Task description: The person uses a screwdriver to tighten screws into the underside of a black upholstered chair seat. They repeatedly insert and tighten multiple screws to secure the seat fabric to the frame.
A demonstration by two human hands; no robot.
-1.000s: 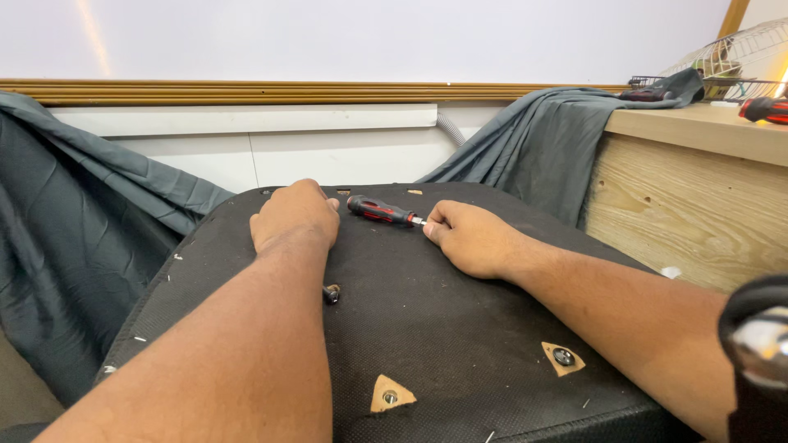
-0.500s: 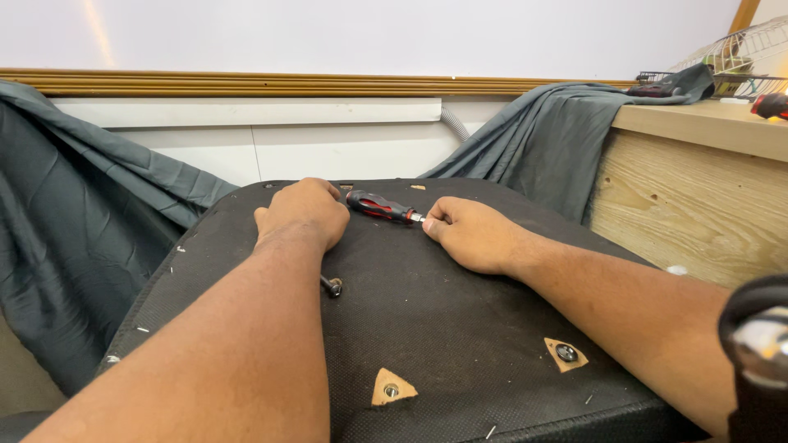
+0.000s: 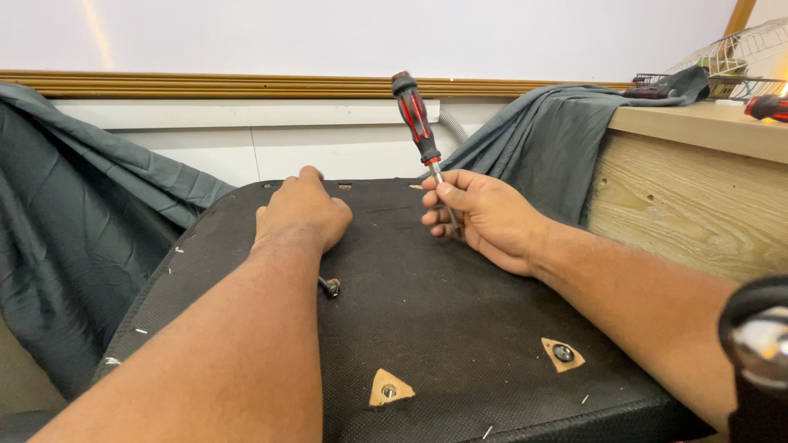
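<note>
Apparently a staple-prying step is in hand on the black fabric panel [image 3: 460,328]. At left, the left hand [image 3: 302,215] rests knuckles-up, fingers curled shut on nothing, pressing the panel; a loose bolt [image 3: 329,287] lies just behind its wrist. Rightward, the right hand [image 3: 484,215] pinches the screwdriver [image 3: 420,131] by its shaft, handle tilted above the fingertips. Its tip next needs careful seating.

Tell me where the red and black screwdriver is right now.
In the head view, the screwdriver stands nearly upright at centre, its shaft held in the right hand, handle up, above the black fabric-covered panel.
</note>
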